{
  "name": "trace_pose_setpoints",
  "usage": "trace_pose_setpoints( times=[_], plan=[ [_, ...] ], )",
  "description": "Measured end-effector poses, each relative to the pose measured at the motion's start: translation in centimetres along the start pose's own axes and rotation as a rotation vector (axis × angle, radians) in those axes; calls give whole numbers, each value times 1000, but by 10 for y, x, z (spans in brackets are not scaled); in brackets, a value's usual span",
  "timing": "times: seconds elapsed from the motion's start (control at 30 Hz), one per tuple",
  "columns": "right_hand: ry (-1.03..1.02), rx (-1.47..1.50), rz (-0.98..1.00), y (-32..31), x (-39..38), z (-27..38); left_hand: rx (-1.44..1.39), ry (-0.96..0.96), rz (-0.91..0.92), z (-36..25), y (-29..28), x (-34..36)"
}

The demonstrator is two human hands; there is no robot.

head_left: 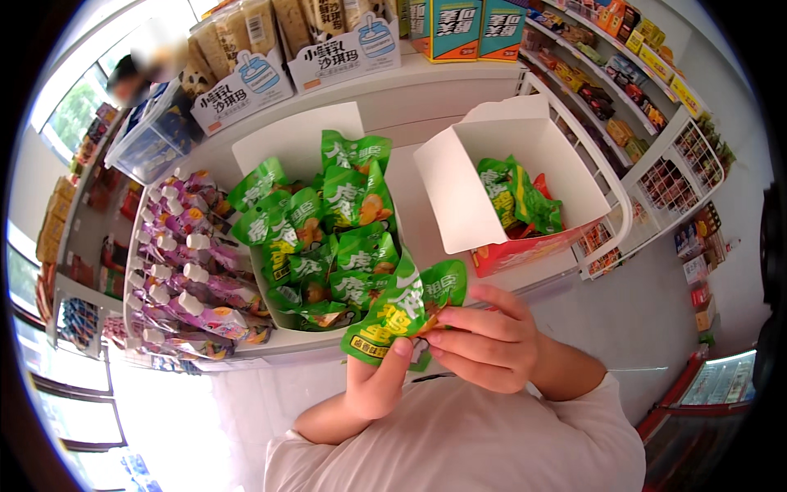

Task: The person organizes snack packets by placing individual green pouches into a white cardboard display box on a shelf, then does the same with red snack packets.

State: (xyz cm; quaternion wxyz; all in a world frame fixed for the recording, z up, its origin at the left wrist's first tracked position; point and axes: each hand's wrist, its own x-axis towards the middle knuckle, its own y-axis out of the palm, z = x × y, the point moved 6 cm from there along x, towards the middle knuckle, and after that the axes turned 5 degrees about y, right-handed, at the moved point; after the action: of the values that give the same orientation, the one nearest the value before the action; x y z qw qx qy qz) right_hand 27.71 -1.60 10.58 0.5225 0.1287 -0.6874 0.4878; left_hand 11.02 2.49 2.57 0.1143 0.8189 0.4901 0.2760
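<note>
Green snack packets (402, 310), a small bunch, being held low in the view, just in front of the shelf edge, close to the person's chest. Left hand (379, 379) pinching the lower corner from below, thumb pressing on the front. Right hand (484, 336) closing its fingers around the right edge. Directly behind, a white open box (283, 143) brimming with more green packets, nothing lying between it and the hands. To its right, a second white box (459, 193) sitting tilted, holding fewer packets. To the left, rows of purple pouches with white caps (193, 271) lying side by side. All resting on a white shelf (410, 221); store aisles of stocked racks (623, 74) curving away beyond, grey floor below.
</note>
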Motion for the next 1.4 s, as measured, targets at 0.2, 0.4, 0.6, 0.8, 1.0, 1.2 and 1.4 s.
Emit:
trace_pose_setpoints(
  times=[0.2, 0.4, 0.6, 0.8, 1.0, 1.2, 1.4],
  plan=[
    [552, 485, -366, 3, -8, -9, 290, 86, 131, -15, 4, -6],
    [760, 940, 134, 34, -17, -12, 574, 318, 43, -39, -14, -10],
    [712, 1200, -27, 42, 41, -21, 1027, 530, -108, -93, -18, 1],
    [546, 1025, -143, 35, 70, -42, 1280, 598, -73, -124, -1, 32],
    [734, 607, -336, 32, 70, -74, 1631, 515, -12, -85, 0, 76],
    [675, 390, -332, 56, 71, -86, 1749, 493, -91, -79, -4, 76],
    [717, 211, 45, 70, 71, -75, 1645, 632, -145, -85, -5, 62]
  ],
)
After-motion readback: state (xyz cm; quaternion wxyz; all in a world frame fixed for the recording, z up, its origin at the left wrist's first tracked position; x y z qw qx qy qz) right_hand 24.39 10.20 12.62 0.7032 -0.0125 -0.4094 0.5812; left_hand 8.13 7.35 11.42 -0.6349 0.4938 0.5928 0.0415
